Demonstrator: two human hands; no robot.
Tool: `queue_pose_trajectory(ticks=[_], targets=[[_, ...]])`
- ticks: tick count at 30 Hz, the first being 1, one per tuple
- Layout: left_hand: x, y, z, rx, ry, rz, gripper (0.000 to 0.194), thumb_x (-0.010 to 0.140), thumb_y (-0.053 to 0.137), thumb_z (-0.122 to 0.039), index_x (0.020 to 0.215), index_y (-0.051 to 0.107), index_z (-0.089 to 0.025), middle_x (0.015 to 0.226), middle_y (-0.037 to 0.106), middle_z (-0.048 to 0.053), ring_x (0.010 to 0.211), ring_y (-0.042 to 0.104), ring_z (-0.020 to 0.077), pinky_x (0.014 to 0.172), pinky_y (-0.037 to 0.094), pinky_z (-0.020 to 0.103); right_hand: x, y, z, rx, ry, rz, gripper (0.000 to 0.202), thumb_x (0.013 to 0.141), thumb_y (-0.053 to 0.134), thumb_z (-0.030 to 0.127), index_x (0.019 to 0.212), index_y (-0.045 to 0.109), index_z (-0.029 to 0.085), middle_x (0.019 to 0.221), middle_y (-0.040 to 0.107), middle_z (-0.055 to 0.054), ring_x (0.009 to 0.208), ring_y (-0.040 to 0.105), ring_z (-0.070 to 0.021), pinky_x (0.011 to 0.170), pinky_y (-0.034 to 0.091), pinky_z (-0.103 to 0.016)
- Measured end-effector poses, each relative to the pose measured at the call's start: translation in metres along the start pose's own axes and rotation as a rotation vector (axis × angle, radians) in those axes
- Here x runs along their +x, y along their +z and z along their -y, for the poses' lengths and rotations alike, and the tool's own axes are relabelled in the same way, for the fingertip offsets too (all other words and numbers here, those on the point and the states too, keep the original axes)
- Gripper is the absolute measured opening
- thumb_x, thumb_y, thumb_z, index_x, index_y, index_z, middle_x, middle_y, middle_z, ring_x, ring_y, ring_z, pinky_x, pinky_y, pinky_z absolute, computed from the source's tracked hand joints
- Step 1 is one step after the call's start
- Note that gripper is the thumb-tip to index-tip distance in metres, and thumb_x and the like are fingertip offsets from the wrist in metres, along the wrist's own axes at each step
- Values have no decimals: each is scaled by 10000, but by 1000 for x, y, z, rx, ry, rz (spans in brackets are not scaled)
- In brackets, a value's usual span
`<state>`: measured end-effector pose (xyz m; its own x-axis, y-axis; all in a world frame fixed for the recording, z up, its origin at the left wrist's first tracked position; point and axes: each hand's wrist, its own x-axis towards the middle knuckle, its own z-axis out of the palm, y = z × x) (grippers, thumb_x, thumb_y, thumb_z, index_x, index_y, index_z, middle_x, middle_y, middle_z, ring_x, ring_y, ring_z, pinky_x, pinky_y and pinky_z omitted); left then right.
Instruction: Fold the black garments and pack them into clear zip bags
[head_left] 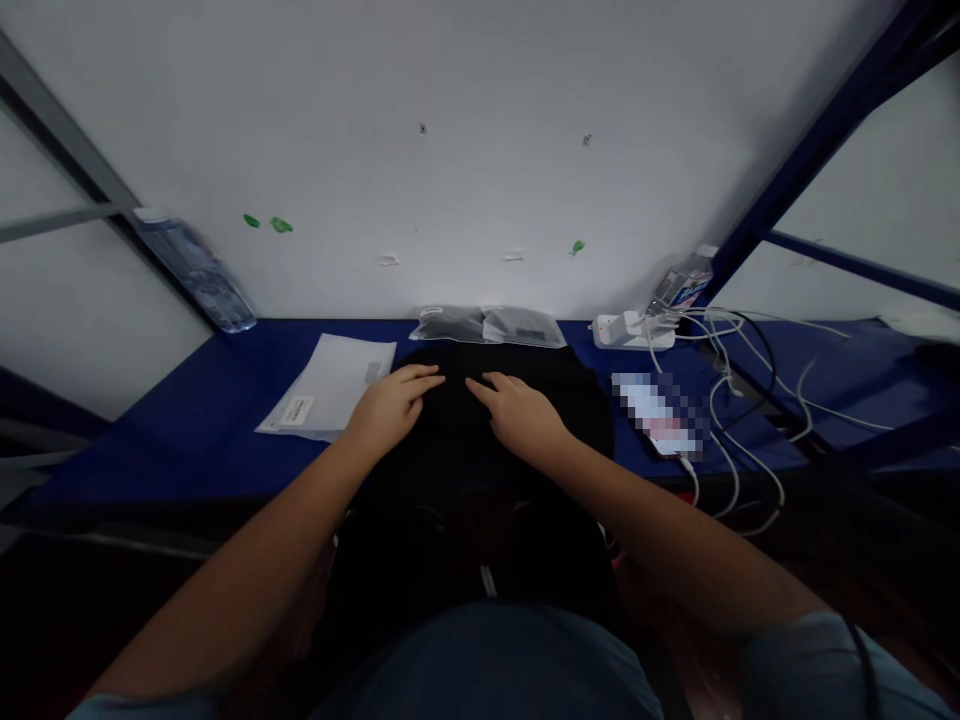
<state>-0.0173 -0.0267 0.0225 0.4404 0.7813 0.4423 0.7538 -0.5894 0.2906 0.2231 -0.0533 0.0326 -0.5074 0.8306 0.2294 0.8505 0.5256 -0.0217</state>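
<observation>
A black cloth [457, 440], which looks like a garment, lies spread over the middle of the blue table and hangs over its front edge. My left hand [391, 402] rests on its left part with fingers stretched out and some apart. On the other side, my right hand [521, 410] lies on the cloth with its fingers extended toward the left hand. Neither hand grips anything that I can see. Just left of my left hand is a flat frosted plastic bag [330, 375] with a white label. Folds in the dark cloth are hard to make out.
Two frosted bags [450, 324] lie along the wall behind the cloth. To the right are a phone [660, 415], a white power strip [634, 332], tangled cables [724, 400] and a bottle [686, 280]. A large clear bottle [196, 272] leans at the left on the blue table [187, 420].
</observation>
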Motion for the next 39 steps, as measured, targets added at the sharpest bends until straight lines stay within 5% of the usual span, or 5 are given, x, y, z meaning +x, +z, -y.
queue_pose_trajectory(ticks=[6,20,25,33,39], targets=[[25,-3,3,-110,-35,-188,509,839,427,6,1166,726,-243,1346,648,27,1266,590,188,1136,458,434,0,5,11,33,-33,-128,580,950,392,55,1517,461,150,1551,453,-168,1439,384,-335,1125,439,-466],[15,5,10,-145,8,165,470,780,506,-67,1190,679,-217,1240,655,77,1170,625,244,1054,507,478,-11,-4,-9,70,83,28,676,851,630,158,1508,472,166,1453,493,-222,1289,527,-359,999,502,-456],[-4,-5,9,-120,-38,89,318,838,527,-157,1109,686,-215,1135,666,67,1008,662,226,916,569,437,19,-4,-18,30,-25,72,549,930,448,48,1415,594,262,1186,664,-118,913,687,-216,831,544,-356],[-23,-12,-1,-136,25,-211,293,887,481,-141,1132,610,-234,1187,614,72,1163,593,243,1040,506,467,50,8,-33,503,-328,-189,742,772,436,-94,1418,578,242,1422,589,-71,1316,541,-164,1102,454,-369],[-21,-4,-3,-85,1,75,307,879,558,-219,1181,613,-232,1260,580,78,1111,630,242,923,574,410,47,19,-54,233,-262,41,760,775,430,-113,1427,574,250,1499,548,-86,1415,474,-216,1168,399,-446]])
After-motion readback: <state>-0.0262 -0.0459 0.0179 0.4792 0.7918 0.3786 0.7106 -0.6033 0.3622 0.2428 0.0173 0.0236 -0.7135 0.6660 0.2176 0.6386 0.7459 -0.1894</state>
